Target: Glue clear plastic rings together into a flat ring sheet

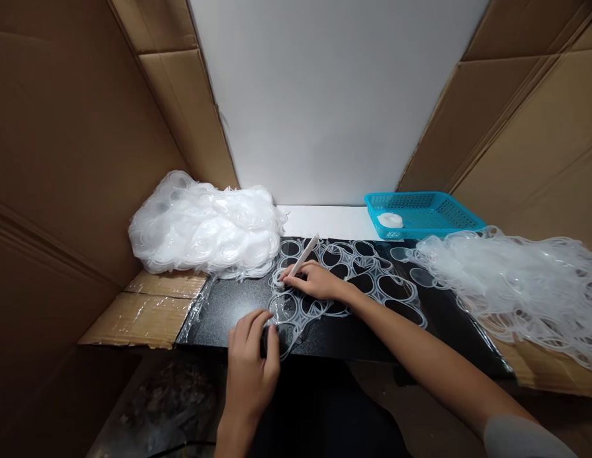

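Observation:
A clear plastic sheet (pixel 372 280) with round cut-out rings lies on the black work surface (pixel 229 312). My right hand (pixel 314 280) is closed around a white pen-like tool (pixel 304 253), with its tip pressed on the sheet's left part. My left hand (pixel 253 359) pinches the near-left edge of the same sheet, thumb and fingers closed on it.
A heap of white plastic discs (pixel 205 226) sits at the left. A pile of clear punched-out ring scraps (pixel 515 280) lies at the right. A blue basket (pixel 422 213) holding a white disc (pixel 390 220) stands at the back. Cardboard walls (pixel 62 159) enclose both sides.

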Demonstrator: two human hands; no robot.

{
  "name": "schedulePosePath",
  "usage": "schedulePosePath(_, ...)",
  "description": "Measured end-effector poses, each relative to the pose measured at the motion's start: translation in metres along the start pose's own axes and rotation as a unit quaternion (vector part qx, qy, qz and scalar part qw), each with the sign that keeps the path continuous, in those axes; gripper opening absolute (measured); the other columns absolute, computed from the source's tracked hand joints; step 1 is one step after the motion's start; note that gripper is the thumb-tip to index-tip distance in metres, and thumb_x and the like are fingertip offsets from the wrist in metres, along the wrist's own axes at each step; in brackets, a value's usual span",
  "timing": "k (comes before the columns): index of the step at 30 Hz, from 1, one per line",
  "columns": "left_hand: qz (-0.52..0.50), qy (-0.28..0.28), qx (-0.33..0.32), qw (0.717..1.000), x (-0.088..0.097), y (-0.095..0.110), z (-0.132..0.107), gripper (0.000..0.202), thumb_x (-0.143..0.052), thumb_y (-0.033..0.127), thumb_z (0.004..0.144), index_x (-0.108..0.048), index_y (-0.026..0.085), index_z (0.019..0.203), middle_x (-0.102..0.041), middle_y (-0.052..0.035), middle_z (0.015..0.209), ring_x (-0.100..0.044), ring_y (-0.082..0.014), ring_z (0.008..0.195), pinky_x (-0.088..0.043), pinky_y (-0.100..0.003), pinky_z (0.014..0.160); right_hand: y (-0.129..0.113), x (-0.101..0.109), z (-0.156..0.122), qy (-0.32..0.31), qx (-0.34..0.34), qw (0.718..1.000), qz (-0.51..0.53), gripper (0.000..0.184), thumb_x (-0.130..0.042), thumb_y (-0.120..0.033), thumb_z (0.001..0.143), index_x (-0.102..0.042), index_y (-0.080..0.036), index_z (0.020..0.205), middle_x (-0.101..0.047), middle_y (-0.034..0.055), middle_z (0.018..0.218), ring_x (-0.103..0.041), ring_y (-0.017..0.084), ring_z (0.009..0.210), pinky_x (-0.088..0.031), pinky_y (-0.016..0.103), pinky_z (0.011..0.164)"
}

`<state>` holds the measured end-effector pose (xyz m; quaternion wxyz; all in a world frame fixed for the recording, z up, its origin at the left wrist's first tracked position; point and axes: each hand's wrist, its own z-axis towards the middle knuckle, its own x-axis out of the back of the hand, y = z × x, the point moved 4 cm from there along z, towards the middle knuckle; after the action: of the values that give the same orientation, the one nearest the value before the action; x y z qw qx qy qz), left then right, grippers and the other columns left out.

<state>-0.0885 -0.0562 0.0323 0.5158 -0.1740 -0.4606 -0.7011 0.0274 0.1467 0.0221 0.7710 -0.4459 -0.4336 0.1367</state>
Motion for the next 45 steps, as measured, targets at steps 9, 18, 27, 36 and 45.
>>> schedulePosePath(9,0.088,-0.077,-0.006,0.993,-0.043,0.005,0.024,0.028,-0.055,0.019,0.100,-0.069,0.023,0.123,-0.073,-0.0101,0.131,-0.064,-0.0314,0.119,-0.047,-0.048,0.098,0.002,-0.003,-0.004,0.006,-0.012,0.999,0.050,0.019,-0.068,-0.034,0.098,-0.082,-0.022,0.099,-0.083,0.0059,0.108,-0.077,0.024,0.105,-0.055,0.039,0.104)
schedulePosePath(18,0.133,-0.105,-0.040,0.985,-0.040,0.007,0.022,0.030,-0.057,0.025,0.102,-0.070,0.024,0.129,-0.071,-0.0077,0.139,-0.061,-0.0335,0.120,-0.046,-0.051,0.098,0.004,-0.006,-0.006,0.003,-0.007,0.999,0.052,0.019,-0.068,-0.034,0.099,-0.082,-0.022,0.099,-0.082,0.0060,0.109,-0.075,0.025,0.107,-0.054,0.041,0.106)
schedulePosePath(27,0.130,-0.106,-0.037,0.985,-0.040,0.008,0.022,0.030,-0.057,0.026,0.102,-0.071,0.024,0.129,-0.071,-0.0082,0.140,-0.061,-0.0335,0.121,-0.046,-0.051,0.098,0.005,-0.006,-0.006,0.009,0.010,0.999,0.037,0.018,-0.067,-0.032,0.101,-0.083,-0.023,0.100,-0.082,0.0057,0.111,-0.076,0.024,0.108,-0.055,0.037,0.105)
schedulePosePath(36,0.134,-0.130,-0.034,0.982,-0.040,0.009,0.022,0.036,-0.055,0.027,0.104,-0.066,0.023,0.138,-0.069,-0.0067,0.144,-0.057,-0.0344,0.120,-0.044,-0.052,0.100,0.004,-0.009,-0.007,-0.002,0.048,0.998,-0.028,0.019,-0.066,-0.032,0.102,-0.083,-0.023,0.103,-0.082,0.0052,0.113,-0.074,0.024,0.114,-0.051,0.040,0.110)
schedulePosePath(45,0.103,-0.148,-0.026,0.983,-0.040,0.007,0.025,0.029,-0.056,0.028,0.103,-0.067,0.023,0.130,-0.069,-0.0073,0.141,-0.056,-0.0342,0.123,-0.043,-0.052,0.101,0.000,-0.017,-0.012,-0.024,0.241,0.946,-0.217,0.023,-0.056,-0.023,0.108,-0.073,-0.020,0.122,-0.081,0.0078,0.116,-0.072,0.022,0.102,-0.040,0.045,0.109)
